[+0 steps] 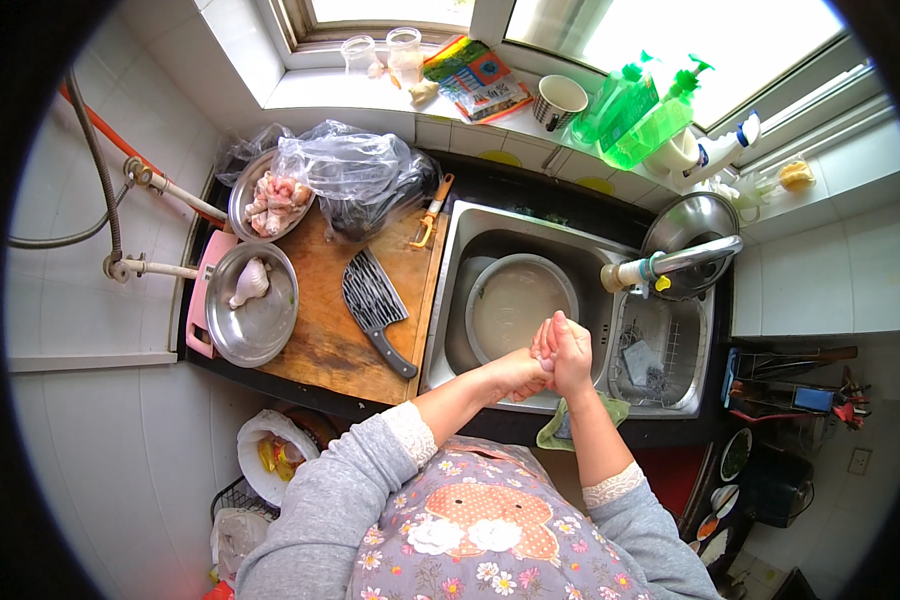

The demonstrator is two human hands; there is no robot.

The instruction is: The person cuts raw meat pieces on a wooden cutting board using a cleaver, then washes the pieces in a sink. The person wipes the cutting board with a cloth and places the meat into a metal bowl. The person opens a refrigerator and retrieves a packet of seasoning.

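Observation:
My left hand and my right hand are clasped together over the front of the stainless steel sink, with no object visible in them. The fingers interlock, so part of each palm is hidden. Just beyond them, a round metal basin of cloudy water sits in the larger sink bowl. A cleaver with a patterned blade lies on the wooden cutting board to the left. One raw chicken drumstick rests in a steel bowl; another bowl behind it holds raw meat pieces.
A chrome faucet reaches over the smaller sink bowl, near a steel wok or lid. A peeler and plastic bags lie at the board's back. Green soap bottles line the windowsill. A green cloth hangs at the front edge.

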